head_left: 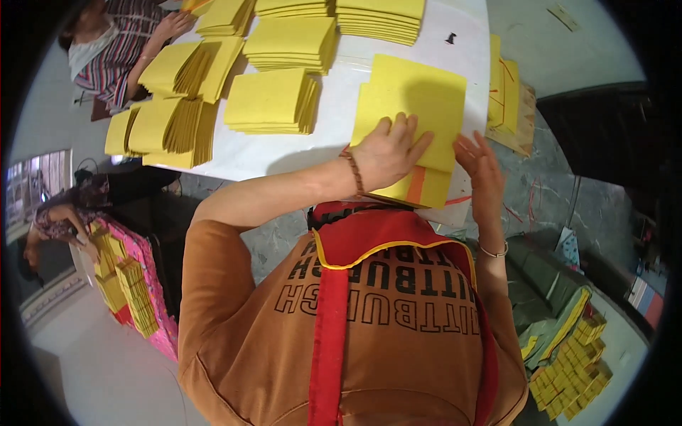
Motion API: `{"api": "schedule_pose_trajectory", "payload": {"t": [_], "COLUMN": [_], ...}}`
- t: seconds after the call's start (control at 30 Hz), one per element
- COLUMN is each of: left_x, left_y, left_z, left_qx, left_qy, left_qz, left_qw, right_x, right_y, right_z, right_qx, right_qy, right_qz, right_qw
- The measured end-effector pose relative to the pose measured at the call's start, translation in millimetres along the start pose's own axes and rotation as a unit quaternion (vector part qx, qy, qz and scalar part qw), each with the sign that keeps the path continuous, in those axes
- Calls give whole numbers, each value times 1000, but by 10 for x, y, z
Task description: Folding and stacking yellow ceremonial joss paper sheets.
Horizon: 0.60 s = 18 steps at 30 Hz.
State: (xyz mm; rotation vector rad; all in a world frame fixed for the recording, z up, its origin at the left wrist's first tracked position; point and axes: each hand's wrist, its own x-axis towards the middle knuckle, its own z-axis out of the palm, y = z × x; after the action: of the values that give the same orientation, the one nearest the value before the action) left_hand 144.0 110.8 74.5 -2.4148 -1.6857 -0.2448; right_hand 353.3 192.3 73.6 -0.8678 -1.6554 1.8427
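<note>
A stack of yellow paper sheets [410,89] lies at the near right edge of the white table. My left hand [389,153] rests on it, fingers apart and pressing down on the top sheet. Just right of the stack's edge, my right hand [482,170] stands upright with its fingers stretched out; whether its fingertips touch the paper I cannot tell. An orange strip [416,186] shows at the stack's near end, below my left hand.
Several folded yellow bundles [270,99] fill the left and far parts of the white table [341,92]. More yellow stacks [506,96] sit beyond its right edge. A co-worker [117,53] is at the far left, and another person [60,220] handles yellow bundles farther left.
</note>
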Motion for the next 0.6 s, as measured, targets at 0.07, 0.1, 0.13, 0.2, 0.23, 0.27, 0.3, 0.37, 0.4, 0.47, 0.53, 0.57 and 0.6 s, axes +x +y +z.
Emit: {"api": "schedule_pose_trajectory", "payload": {"t": [0.07,0.1,0.13,0.2,0.23,0.27,0.3,0.37,0.4,0.47,0.53,0.57,0.6], "left_x": [98,92,90,-13,-95,-203,-381,-781,-984,-1446,-1808,-1817,-1829], "left_y": [44,-19,-102,-314,-490,-660,-872,-1184,-1271,-1397,-1470,-1463,-1468], "left_z": [-13,-46,-97,-162,-257,-482,-533,-598,-554,-254,169,211,237], "left_qx": [17,22,-73,-152,-186,-182,-170,-145,-25,57,38,-2,7], "left_qy": [12,11,21,133,189,196,196,214,213,135,42,-13,-6], "left_qz": [-34,-40,-46,-39,-27,-34,-52,-124,-172,-240,-259,-257,-254], "left_qw": [999,999,996,979,964,963,964,958,961,960,964,966,967], "right_x": [31,45,43,31,9,-15,-32,-56,-55,-48,-40,-22,-5], "right_y": [-68,-58,-26,11,36,61,85,145,141,126,134,140,144], "right_z": [49,71,84,78,52,27,10,-22,-7,40,95,113,117], "right_qx": [50,52,30,9,6,2,3,-20,-21,-16,-26,-37,-37], "right_qy": [107,100,126,147,150,156,155,169,169,189,185,188,189], "right_qz": [-50,-52,-60,-67,-66,-63,-64,-70,-70,-57,-54,-52,-52], "right_qw": [992,992,990,987,986,986,986,983,983,980,981,980,980]}}
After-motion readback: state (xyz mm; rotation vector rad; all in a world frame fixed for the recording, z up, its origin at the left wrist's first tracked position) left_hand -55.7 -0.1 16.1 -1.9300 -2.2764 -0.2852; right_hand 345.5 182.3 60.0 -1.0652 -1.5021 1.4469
